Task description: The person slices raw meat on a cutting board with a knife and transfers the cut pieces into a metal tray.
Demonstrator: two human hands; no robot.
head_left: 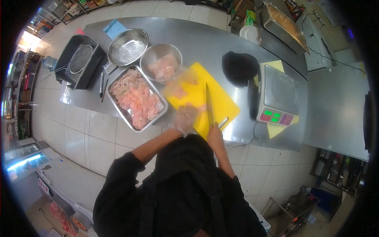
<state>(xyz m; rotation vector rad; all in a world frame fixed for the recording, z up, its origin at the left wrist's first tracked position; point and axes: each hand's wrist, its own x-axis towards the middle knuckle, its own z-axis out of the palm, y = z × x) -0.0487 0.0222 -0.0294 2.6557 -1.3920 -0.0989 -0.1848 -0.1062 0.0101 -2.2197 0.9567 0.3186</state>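
- Floor (100,132): pale square tiles, around the worktable and beyond.
- Steel worktable (197,43): long, bare metal shining between the items.
- White chest (67,179): lower left, apart from the table.
- Black bin (94,61): table's left end, mesh strainer (81,59) in it.
- Yellow board (227,106): near edge of table, set aslant.
- Scale (279,91): right end, green digits lit, yellow paper under it.
- Metal tray (157,118): left of board, heaped with pale pink meat (136,98).
- Two steel bowls (128,47): side by side behind tray; the right one holds bagged meat, plastic trailing onto the board.
- Black cap (239,68): between board and scale.
- Knife (209,102): over the board, blade pointing away from the person.
- Right hand (215,138): fingers wrapped round knife handle.
- Left hand (185,118): clear glove, at board's left edge by a meat strip (201,108); cannot tell whether fingers grip it.
- Small meat pieces (181,92): on board, beyond left hand.
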